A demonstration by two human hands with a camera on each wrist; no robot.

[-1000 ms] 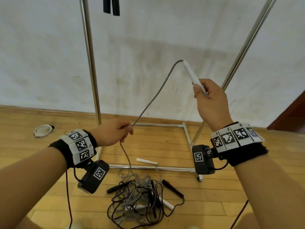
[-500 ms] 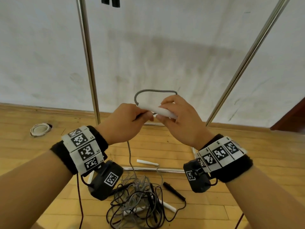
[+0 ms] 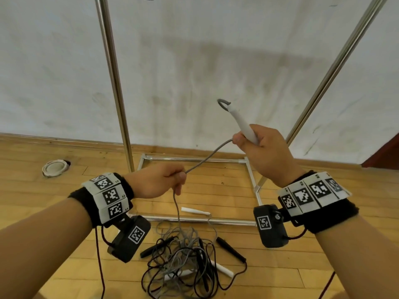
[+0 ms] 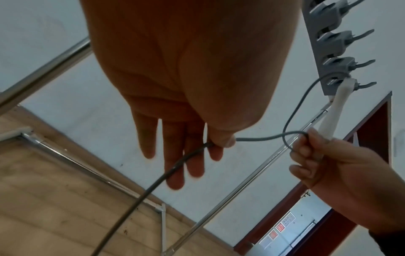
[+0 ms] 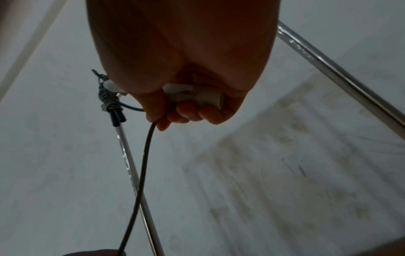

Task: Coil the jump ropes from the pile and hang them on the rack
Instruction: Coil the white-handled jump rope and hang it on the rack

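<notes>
White scuffed wall, wooden plank floor (image 3: 216, 190). Metal rack (image 3: 112, 72) stands against the wall, its base frame on the floor, uprights running out of frame. A black item hangs at the top edge of the head view; right wrist view shows what looks like a bundled black-handled rope on the rack, so probably one is already hung. Tangled pile of jump ropes (image 3: 183, 262) lies on the floor just in front of the rack base, grey and black cords mixed, black and white handles in it, so most of the task is left. Grey rope (image 3: 207, 160) runs from the pile up through both hands. Left hand (image 3: 157, 180) pinches the cord between thumb and forefinger, other fingers loose. Right hand (image 3: 265, 152) is curled around the white handle (image 3: 241, 121), one small first loop caught under its fingers. Coiling barely started; second white handle (image 3: 195, 211) lies on the floor by the base bar. Round white object (image 3: 55, 168) near the wall, well left.
</notes>
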